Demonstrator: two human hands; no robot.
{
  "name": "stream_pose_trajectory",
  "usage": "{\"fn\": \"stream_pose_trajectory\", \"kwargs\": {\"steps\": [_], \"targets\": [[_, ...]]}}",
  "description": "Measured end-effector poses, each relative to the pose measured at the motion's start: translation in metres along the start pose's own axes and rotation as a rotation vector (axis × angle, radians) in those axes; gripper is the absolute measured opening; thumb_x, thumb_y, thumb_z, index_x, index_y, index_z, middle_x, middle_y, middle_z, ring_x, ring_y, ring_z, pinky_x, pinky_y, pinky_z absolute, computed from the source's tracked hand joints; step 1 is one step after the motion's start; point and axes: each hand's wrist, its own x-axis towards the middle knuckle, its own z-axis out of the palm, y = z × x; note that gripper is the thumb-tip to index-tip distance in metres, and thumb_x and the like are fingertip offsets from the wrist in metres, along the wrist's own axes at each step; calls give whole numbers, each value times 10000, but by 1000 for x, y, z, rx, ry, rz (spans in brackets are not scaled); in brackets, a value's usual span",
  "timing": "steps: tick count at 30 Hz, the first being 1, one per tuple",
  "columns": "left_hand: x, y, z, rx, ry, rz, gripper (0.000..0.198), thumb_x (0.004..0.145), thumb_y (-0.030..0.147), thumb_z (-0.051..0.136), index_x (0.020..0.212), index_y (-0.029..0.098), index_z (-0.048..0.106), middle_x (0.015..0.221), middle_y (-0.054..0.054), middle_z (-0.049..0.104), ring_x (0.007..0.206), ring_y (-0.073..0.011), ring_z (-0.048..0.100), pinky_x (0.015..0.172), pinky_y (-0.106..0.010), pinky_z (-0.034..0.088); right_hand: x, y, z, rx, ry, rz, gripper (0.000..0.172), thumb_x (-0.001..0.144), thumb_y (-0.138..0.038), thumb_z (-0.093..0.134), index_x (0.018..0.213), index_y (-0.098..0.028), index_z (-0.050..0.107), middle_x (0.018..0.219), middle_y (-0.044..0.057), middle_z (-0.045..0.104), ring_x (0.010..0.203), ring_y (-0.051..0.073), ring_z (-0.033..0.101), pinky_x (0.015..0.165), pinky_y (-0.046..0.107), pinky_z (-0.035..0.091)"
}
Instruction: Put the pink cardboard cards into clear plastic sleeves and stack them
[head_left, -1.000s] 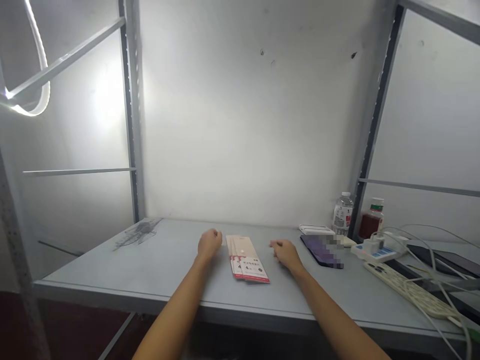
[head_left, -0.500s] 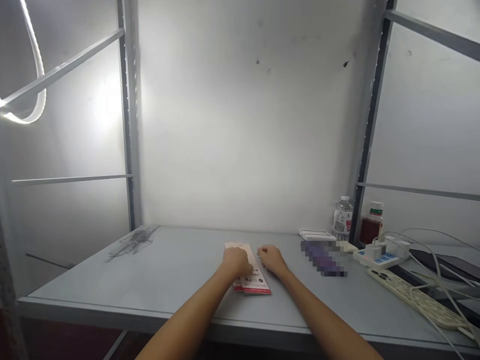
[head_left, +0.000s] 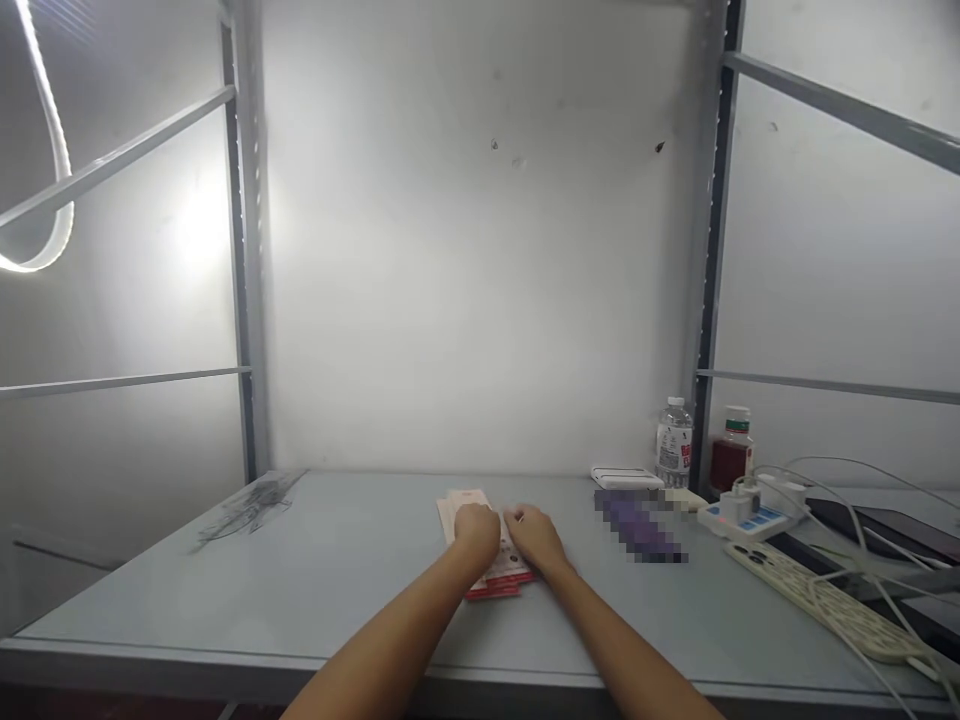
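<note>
A stack of cream paper packets with red bands and printed text [head_left: 459, 513] lies on the grey table, slightly fanned. My left hand [head_left: 476, 535] rests on top of the stack and hides its middle. My right hand [head_left: 534, 537] sits right beside it, fingers on the stack's right side. The fingertips of both hands are mostly hidden, and the two hands nearly touch.
A pixelated phone [head_left: 639, 526] lies to the right, behind it a white box [head_left: 626, 478], a water bottle [head_left: 673, 443] and a red-filled bottle [head_left: 731, 450]. Power strips and cables [head_left: 821, 603] lie further right. Metal shelf uprights [head_left: 244, 250] flank the grey table [head_left: 225, 595].
Both hands have moved closer together onto the stack. Its packets have shifted and now fan out differently. The view has tilted slightly upward, so the table sits lower in the frame.
</note>
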Motion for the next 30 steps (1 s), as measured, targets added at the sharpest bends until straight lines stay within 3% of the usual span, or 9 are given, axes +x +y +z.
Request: {"fn": "stream_pose_trajectory", "kwargs": {"steps": [5, 10, 15, 18, 22, 30], "targets": [[-3, -23, 1, -124, 173, -8, 213, 736, 140, 503, 941, 133, 564, 862, -143, 622, 838, -248, 593, 690, -318, 422, -1, -4, -7, 160, -39, 145, 426, 704, -598, 468, 718, -182, 557, 696, 71, 646, 620, 175, 583, 554, 252, 377], [-5, -34, 11, -318, 375, 35, 223, 860, 210, 292, 890, 165, 508, 822, -85, 622, 756, -190, 586, 632, -275, 386, 2, -4, -13, 534, -22, 137, 480, 605, -534, 624, 888, -149, 570, 735, 59, 652, 629, 190, 610, 563, 271, 439], [-9, -34, 17, -465, 417, 142, 294, 898, 299, 234, 882, 193, 508, 811, -54, 628, 737, -157, 575, 617, -246, 367, 0, -5, -15, 952, -309, 94, 295, 639, -385, 653, 772, -125, 611, 705, 81, 664, 623, 196, 623, 585, 297, 477], [-11, -34, 16, -484, 428, 161, 296, 897, 285, 237, 962, 199, 513, 844, -51, 636, 749, -154, 574, 619, -243, 364, -1, -7, -15, 931, -288, 65, 215, 650, -335, 638, 685, -125, 610, 643, 75, 656, 577, 187, 607, 535, 280, 459], [-11, -34, 17, -365, 373, 208, 249, 848, 176, 301, 829, 176, 549, 793, -54, 628, 703, -153, 564, 589, -240, 348, -2, -10, -15, 830, -229, 30, 182, 634, -298, 618, 584, -125, 588, 551, 50, 621, 505, 168, 570, 469, 257, 416], [-8, -36, 23, -246, 364, 240, 230, 770, 89, 337, 764, 177, 549, 780, -59, 624, 700, -154, 555, 584, -248, 343, -7, -14, -20, 797, -292, -14, 210, 619, -351, 606, 595, -144, 578, 575, 40, 615, 517, 155, 553, 488, 251, 408]]}}
